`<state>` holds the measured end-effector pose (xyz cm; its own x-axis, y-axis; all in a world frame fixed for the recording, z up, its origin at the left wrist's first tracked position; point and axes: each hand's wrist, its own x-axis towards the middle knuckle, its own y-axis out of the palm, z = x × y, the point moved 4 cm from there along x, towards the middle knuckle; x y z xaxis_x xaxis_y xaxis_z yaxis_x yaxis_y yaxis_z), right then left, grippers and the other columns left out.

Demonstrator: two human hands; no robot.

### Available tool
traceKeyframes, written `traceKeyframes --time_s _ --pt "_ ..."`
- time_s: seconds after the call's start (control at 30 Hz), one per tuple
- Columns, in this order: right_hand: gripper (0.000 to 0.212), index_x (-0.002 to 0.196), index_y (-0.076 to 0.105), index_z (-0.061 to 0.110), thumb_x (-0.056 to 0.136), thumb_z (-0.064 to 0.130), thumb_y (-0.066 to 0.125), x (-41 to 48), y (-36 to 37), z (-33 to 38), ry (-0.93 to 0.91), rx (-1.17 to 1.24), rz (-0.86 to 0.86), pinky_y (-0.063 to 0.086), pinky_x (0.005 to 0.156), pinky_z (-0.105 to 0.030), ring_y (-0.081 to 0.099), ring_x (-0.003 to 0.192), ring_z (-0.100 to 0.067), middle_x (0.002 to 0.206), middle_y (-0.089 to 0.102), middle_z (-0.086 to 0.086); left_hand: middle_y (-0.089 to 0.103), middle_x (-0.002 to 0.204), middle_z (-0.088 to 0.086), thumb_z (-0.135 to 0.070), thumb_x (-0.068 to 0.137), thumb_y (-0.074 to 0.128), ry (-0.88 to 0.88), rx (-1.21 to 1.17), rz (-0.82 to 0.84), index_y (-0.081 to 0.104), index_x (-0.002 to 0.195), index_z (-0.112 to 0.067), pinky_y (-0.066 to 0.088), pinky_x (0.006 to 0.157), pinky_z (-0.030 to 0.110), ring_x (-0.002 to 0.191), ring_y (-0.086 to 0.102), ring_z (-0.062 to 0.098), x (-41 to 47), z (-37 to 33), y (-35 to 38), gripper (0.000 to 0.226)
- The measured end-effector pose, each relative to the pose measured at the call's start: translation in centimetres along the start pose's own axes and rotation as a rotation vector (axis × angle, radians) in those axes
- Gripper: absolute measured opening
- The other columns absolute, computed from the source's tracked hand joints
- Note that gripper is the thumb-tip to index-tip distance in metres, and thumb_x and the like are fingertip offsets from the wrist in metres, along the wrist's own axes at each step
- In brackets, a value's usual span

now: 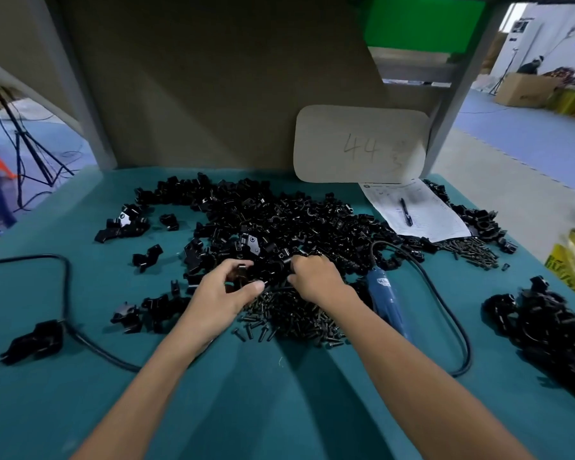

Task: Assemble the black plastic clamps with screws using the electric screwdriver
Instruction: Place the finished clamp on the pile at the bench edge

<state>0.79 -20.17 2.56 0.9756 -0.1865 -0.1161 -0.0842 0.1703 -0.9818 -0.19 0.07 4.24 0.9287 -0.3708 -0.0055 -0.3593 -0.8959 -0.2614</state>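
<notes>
Teal counter [279, 410], backed by a beige panel [213, 78] set between grey frame posts [458, 94]; a green board [422, 21] at upper right. Beyond the frame — blue floor [528, 137], a cardboard box [525, 89] at right, a black tripod [24, 144] at left. Lighting: even, diffuse.

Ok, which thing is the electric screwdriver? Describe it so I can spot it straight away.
On the teal table, find the heap of black clamp parts in the middle and the screw pile at its near edge. Just right of the right hand lies the electric screwdriver, a black cord looping from its far end. It is the only blue thing among the black parts.
</notes>
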Motion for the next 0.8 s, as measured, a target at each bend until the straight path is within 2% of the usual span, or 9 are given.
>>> traceKeyframes --time_s 0.1,0.17,0.2,0.27,0.33,0.43,0.57,0.7,0.8 --pt "0.025 0.124 0.056 0.002 0.108 0.016 0.042 -0.7 -0.8 -0.9 0.015 0.115 -0.15 0.04 0.077 -0.039 0.059 0.104 -0.04 0.116 0.06 -0.022 0.075 0.103 -0.011 -0.031 0.082 0.082 0.024 -0.071 0.064 0.067 0.113 -0.042 0.051 0.075 0.014 0.093 0.072 0.006 -0.4 -0.6 0.4 0.036" --pt "0.026 0.126 0.058 0.005 0.108 0.011 0.039 -1.2 -1.4 -2.1 0.044 0.272 -0.257 0.039 0.072 -0.037 0.058 0.086 -0.036 0.117 0.054 -0.018 0.073 0.105 -0.007 -0.034 0.081 0.083 0.029 -0.065 0.059 0.066 0.109 -0.047 0.053 0.081 0.021 0.095 0.071 0.009 -0.5 -0.6 0.5 0.036" --pt "0.027 0.126 0.059 0.007 0.109 0.015 0.039 -1.3 -1.4 -2.7 0.052 0.332 -0.248 0.039 0.071 -0.037 0.056 0.083 -0.034 0.118 0.053 -0.016 0.072 0.105 -0.005 -0.035 0.081 0.083 0.032 -0.071 0.053 0.065 0.105 -0.049 0.055 0.083 0.027 0.094 0.071 0.012 -0.6 -0.6 0.6 0.033" --pt "0.027 0.121 0.063 0.012 0.109 0.027 0.044 -1.4 -1.0 -3.1 0.012 0.36 -0.125 0.041 0.071 -0.036 0.06 0.086 -0.031 0.115 0.057 -0.012 0.073 0.101 -0.001 -0.034 0.081 0.083 0.033 -0.084 0.042 0.064 0.097 -0.048 0.058 0.084 0.033 0.09 0.072 0.016 -0.6 -0.6 0.8 0.029" --pt "0.028 0.122 0.066 0.015 0.107 0.034 0.052 -1.3 -0.3 -2.9 -0.043 0.289 -0.046 0.044 0.073 -0.034 0.061 0.088 -0.028 0.115 0.058 -0.011 0.072 0.103 0.003 -0.03 0.079 0.085 0.021 -0.101 0.039 0.066 0.094 -0.044 0.058 0.082 0.03 0.091 0.072 0.018 -0.6 -0.6 1.1 0.028" --pt "0.03 0.131 0.063 0.015 0.106 0.029 0.053 -0.8 0.1 -2.3 -0.029 0.218 -0.044 0.044 0.081 -0.035 0.054 0.09 -0.03 0.126 0.048 -0.014 0.07 0.107 0.008 -0.018 0.075 0.087 -0.017 -0.184 0.054 0.071 0.097 -0.036 0.056 0.075 0.021 0.092 0.071 0.017 -0.6 -0.3 1.6 0.032" --pt "0.026 0.124 0.064 0.01 0.105 0.025 0.056 0.1 -0.2 -2.1 0.003 0.123 -0.004 0.042 0.081 -0.035 0.057 0.105 -0.035 0.123 0.054 -0.015 0.073 0.107 0.016 -0.004 0.076 0.084 -0.081 -0.305 0.085 0.074 0.105 -0.023 0.057 0.078 0.026 0.088 0.074 0.023 -0.8 -0.1 1.7 0.037" --pt "0.013 0.112 0.056 0.002 0.105 0.003 0.045 -0.6 -0.4 -1.9 -0.013 0.14 -0.088 0.047 0.079 -0.041 0.055 0.094 -0.036 0.113 0.055 -0.017 0.076 0.109 0.006 -0.003 0.082 0.078 -0.106 -0.355 0.126 0.074 0.114 -0.025 0.055 0.081 0.02 0.096 0.072 0.022 -1.0 -0.2 1.4 0.039" --pt "0.017 0.106 0.054 0.002 0.109 0.008 0.038 -2.0 -1.1 -2.3 -0.007 0.311 -0.219 0.041 0.081 -0.036 0.051 0.096 -0.03 0.112 0.052 -0.015 0.069 0.118 0.008 -0.004 0.093 0.065 -0.166 -0.495 0.153 0.076 0.113 -0.027 0.055 0.083 0.024 0.09 0.065 0.015 -1.2 0.2 1.4 0.032"
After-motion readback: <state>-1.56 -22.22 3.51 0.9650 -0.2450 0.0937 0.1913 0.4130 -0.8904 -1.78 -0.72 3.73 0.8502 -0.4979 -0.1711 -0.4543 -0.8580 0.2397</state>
